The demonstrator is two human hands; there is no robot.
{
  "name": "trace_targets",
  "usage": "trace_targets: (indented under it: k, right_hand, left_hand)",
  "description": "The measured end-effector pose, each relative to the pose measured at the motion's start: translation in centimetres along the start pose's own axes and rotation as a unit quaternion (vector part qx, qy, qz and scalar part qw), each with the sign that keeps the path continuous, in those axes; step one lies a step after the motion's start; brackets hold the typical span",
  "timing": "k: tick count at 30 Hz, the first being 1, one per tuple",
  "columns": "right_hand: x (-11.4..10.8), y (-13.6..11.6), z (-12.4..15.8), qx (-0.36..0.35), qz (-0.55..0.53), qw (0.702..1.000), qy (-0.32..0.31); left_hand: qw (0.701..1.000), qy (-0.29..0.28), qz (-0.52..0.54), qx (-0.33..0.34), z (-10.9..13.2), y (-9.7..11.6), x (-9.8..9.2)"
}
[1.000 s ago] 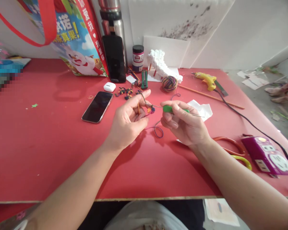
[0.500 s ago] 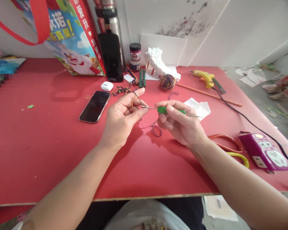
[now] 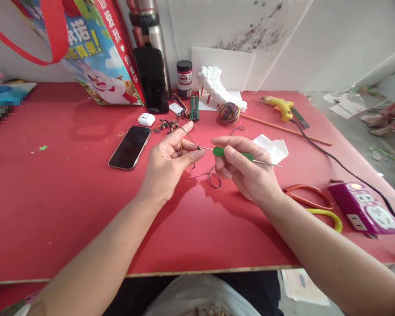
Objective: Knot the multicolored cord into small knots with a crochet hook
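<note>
Between thumb and fingers, my right hand [image 3: 250, 166] grips a crochet hook [image 3: 219, 152] by its green handle; a thin metal shaft sticks out at both ends. The left tip meets the yarn [image 3: 190, 138] at my left hand [image 3: 171, 164]. That hand pinches the yarn near the hook tip, and a strand runs taut over its raised index finger. A tiny dark worked piece shows at the thumb tip, too small to make out well. Below, a loose purple loop of yarn trails on the table. The multicoloured yarn ball [image 3: 229, 113] lies behind my hands.
Around my hands on the red table [image 3: 191, 237] are a phone [image 3: 131, 147], an earbud case [image 3: 146, 119], a white tissue [image 3: 272, 149], scissors with red and yellow handles [image 3: 325, 215], a purple power strip [image 3: 365, 208] and a yellow glue gun [image 3: 279, 106]. A gift bag [image 3: 102, 57] stands back left.
The hook has drawn slightly to the right and tilted, its tip now close to my left thumb. The strand from the left index finger slants down to it.
</note>
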State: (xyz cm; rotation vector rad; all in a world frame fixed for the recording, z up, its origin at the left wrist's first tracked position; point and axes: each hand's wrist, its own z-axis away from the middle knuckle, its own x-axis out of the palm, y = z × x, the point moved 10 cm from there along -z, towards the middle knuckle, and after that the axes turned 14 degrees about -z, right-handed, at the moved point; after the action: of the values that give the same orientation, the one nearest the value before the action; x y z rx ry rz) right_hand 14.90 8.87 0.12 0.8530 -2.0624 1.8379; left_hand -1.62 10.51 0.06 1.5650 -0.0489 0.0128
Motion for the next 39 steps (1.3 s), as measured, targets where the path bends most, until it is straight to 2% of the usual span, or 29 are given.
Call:
trace_targets:
  k: [4, 9, 12, 16, 19, 24, 26, 29, 31, 33, 36, 39]
  right_hand:
    - [0.8, -1.0, 0.5, -0.048, 0.064, 0.997, -0.020]
    - [1.9, -1.8, 1.3, -0.109, 0.156, 0.982, -0.013]
    - [2.3, -1.7, 2.0, -0.154, 0.222, 0.963, -0.008]
    - [2.4, -1.1, 2.8, -0.172, 0.270, 0.947, -0.009]
    - [2.6, -1.3, 3.0, -0.171, 0.263, 0.949, -0.021]
    - [3.1, -2.4, 2.2, -0.150, 0.184, 0.970, -0.053]
    - [2.9, -2.7, 1.9, -0.140, 0.177, 0.974, -0.034]
    - [2.7, -2.9, 1.9, -0.140, 0.200, 0.970, -0.013]
    - [3.1, -2.9, 2.2, -0.156, 0.253, 0.955, -0.011]
    - [3.7, -3.1, 2.6, -0.191, 0.326, 0.926, -0.015]
    - [5.1, -3.3, 3.5, -0.268, 0.394, 0.878, -0.052]
    - [5.6, -3.4, 3.9, -0.304, 0.388, 0.865, -0.097]
  left_hand:
    - [0.998, 0.019, -0.050, 0.034, 0.2, 0.6, -0.2]
    - [0.995, 0.038, -0.082, 0.052, 0.8, 1.2, -0.1]
    - [0.999, 0.025, -0.037, 0.031, 1.1, 0.9, 0.5]
    - [0.995, -0.035, 0.090, -0.033, 1.2, 0.1, 1.9]
    - [0.988, -0.075, 0.128, -0.052, 1.1, 0.0, 2.4]
    - [0.986, -0.102, 0.126, -0.046, 0.7, 0.4, 2.1]
    - [0.988, -0.099, 0.115, -0.037, 0.6, 0.6, 1.8]
    - [0.997, -0.058, 0.056, -0.004, 0.6, 1.1, 1.1]
    - [0.999, -0.028, 0.020, 0.016, 0.8, 1.3, 0.9]
    - [0.999, -0.019, 0.024, 0.010, 1.0, 1.0, 1.1]
    - [0.994, -0.052, 0.089, -0.035, 1.2, 0.2, 2.2]
    - [0.986, -0.085, 0.128, -0.061, 1.2, -0.1, 2.6]
